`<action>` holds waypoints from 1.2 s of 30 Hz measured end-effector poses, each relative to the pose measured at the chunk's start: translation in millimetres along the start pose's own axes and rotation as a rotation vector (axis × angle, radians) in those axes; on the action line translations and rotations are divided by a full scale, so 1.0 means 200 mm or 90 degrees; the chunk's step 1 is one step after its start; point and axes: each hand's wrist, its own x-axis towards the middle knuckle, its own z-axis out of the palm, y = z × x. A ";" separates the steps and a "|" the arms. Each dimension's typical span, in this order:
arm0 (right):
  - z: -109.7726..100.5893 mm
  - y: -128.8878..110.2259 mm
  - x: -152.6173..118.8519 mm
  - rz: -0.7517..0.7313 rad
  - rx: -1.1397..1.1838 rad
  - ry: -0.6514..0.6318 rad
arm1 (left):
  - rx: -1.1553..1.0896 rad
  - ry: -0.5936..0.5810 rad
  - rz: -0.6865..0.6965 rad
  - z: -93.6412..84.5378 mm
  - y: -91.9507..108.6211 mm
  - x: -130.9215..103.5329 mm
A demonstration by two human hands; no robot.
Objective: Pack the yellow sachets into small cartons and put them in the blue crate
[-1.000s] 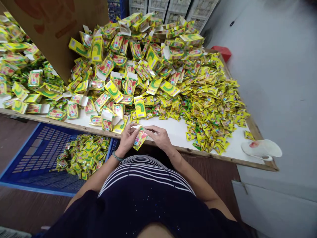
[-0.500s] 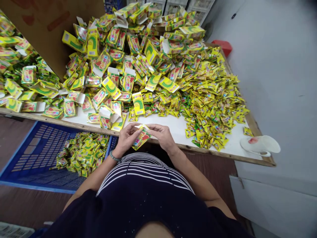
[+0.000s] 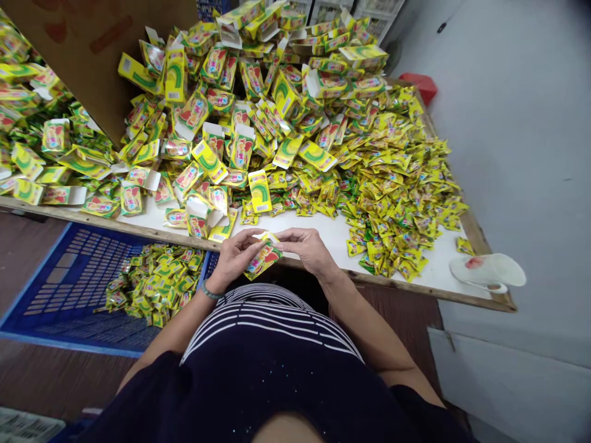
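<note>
A small yellow-and-green cardboard box with red print (image 3: 261, 262) is at the near edge of a white, wood-rimmed tabletop (image 3: 325, 245). The bare left hand (image 3: 232, 256) and bare right hand (image 3: 312, 250) pinch its upper end in their fingers — both equally near — its long axis seemingly slanting down leftward, toward the body.

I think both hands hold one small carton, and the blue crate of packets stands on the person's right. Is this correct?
Not fully: the head view shows the blue crate on the person's left. The left hand and right hand hold one carton.
</note>
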 end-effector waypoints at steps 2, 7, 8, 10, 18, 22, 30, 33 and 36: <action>0.00 0.00 0.00 -0.005 -0.006 0.004 | 0.002 -0.001 0.009 0.00 -0.01 0.00; -0.01 0.00 0.01 0.022 0.019 0.024 | 0.073 -0.001 0.050 -0.02 0.00 0.00; -0.01 0.00 0.01 0.026 0.023 0.029 | 0.088 -0.002 0.054 -0.02 0.01 0.00; -0.01 -0.02 0.01 0.020 0.002 0.032 | 0.091 -0.007 0.053 -0.02 0.01 0.00; 0.03 -0.06 -0.06 -0.135 -0.212 0.077 | 0.034 0.047 0.042 0.02 -0.02 -0.02; 0.02 -0.05 -0.08 -0.151 -0.230 0.039 | 0.099 0.053 0.093 0.03 -0.04 -0.03; -0.04 -0.09 -0.09 -0.229 -0.281 -0.044 | 0.293 0.001 0.194 0.03 -0.04 -0.02; -0.01 -0.05 -0.12 -0.222 -0.250 -0.031 | 0.282 0.023 0.189 0.04 -0.04 -0.02; 0.05 0.01 -0.15 -0.300 -0.306 0.105 | 0.245 0.061 0.162 0.04 -0.05 -0.02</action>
